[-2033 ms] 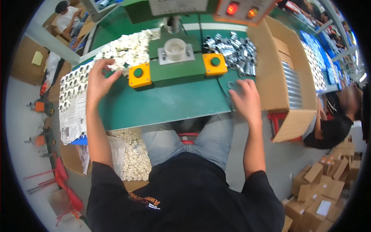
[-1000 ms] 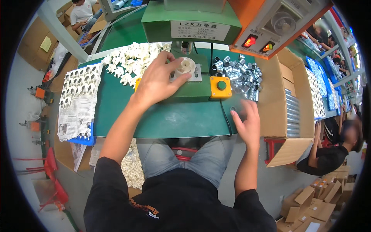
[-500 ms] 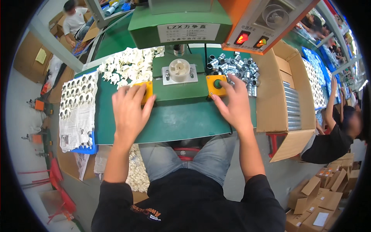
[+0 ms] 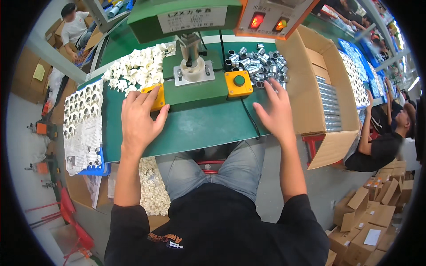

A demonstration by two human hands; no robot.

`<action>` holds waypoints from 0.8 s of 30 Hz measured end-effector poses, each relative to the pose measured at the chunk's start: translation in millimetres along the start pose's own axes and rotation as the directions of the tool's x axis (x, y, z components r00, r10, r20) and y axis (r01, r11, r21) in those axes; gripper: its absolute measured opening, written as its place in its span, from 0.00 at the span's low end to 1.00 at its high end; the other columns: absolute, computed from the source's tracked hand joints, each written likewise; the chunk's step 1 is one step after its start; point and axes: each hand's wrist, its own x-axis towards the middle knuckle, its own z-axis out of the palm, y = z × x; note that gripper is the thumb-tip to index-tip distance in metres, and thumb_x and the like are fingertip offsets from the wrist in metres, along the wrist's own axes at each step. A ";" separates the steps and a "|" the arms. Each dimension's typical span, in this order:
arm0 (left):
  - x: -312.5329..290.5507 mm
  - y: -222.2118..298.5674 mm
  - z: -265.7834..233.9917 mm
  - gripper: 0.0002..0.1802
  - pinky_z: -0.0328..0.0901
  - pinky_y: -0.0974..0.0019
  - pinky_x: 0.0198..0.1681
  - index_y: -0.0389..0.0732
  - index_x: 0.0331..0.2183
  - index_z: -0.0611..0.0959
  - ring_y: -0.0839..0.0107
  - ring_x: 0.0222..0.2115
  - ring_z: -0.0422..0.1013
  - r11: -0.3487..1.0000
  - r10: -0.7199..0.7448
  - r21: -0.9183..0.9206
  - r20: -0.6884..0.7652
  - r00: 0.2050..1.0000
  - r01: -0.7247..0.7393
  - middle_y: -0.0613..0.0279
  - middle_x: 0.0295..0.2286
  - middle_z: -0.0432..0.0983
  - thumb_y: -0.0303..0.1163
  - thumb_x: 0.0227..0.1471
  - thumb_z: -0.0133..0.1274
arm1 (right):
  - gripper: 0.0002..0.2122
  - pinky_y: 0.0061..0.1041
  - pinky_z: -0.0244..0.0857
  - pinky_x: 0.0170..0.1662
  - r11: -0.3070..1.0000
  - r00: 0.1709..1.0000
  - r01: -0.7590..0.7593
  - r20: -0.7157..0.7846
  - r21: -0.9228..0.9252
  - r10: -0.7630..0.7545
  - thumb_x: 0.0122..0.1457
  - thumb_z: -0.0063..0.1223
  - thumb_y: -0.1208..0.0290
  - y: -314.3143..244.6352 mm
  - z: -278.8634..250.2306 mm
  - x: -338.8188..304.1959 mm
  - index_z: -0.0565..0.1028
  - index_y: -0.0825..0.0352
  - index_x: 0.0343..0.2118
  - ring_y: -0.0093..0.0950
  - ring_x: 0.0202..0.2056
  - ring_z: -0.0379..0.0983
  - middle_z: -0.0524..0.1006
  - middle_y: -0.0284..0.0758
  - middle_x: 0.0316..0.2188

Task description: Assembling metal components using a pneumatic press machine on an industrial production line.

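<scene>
My left hand (image 4: 140,116) lies over the left yellow button box (image 4: 158,101), its fingers stretched out and hiding most of the box's top. To the right of the other yellow button box (image 4: 230,91), my right hand (image 4: 277,113) hovers apart from it with fingers spread and nothing held. That box's green button (image 4: 239,80) is uncovered. Between the boxes stands a green press (image 4: 195,96). Its metal ram (image 4: 191,46) reaches down into a round white plastic part (image 4: 194,73) on a metal plate (image 4: 181,80).
White plastic pieces (image 4: 142,66) pile up left of the press, metal sleeves (image 4: 262,64) right of it. A blue tray (image 4: 106,167) with paper and rows of parts sits at the left edge. An open carton (image 4: 306,106) holds stacked metal sleeves. Co-workers (image 4: 377,146) sit at both sides.
The press ram has come down into the white part. My right hand has left the green button and moved right. My left hand stays at its box, and the view has shifted a little.
</scene>
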 end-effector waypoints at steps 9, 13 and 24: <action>3.6 5.7 0.5 0.21 0.68 0.55 0.42 0.34 0.42 0.87 0.55 0.36 0.72 0.998 -0.032 -0.052 -0.094 0.995 0.027 0.53 0.31 0.81 0.35 0.45 0.66 | 0.17 0.38 0.61 0.54 0.997 1.000 0.011 0.015 -0.070 -0.010 0.50 0.69 0.69 6.5 11.5 -22.6 0.81 0.66 0.44 0.39 0.53 0.69 0.76 0.39 0.48; -2.5 0.2 1.1 0.18 0.68 0.55 0.43 0.33 0.38 0.87 0.55 0.35 0.72 0.990 -0.041 -0.136 -0.069 0.997 0.031 0.54 0.32 0.82 0.34 0.44 0.67 | 0.14 0.36 0.68 0.48 0.999 0.992 0.031 -0.119 0.019 -0.029 0.50 0.68 0.74 -4.2 16.1 -10.7 0.81 0.67 0.41 0.38 0.45 0.75 0.78 0.39 0.41; 78.0 25.4 16.1 0.24 0.69 0.54 0.44 0.38 0.41 0.85 0.53 0.39 0.75 0.850 -0.251 -0.527 -0.357 0.900 0.028 0.53 0.36 0.81 0.40 0.43 0.71 | 0.28 0.28 0.72 0.43 0.940 0.952 0.056 -0.301 0.336 0.051 0.50 0.63 0.80 -93.4 30.9 65.4 0.72 0.75 0.57 0.27 0.34 0.76 0.79 0.37 0.35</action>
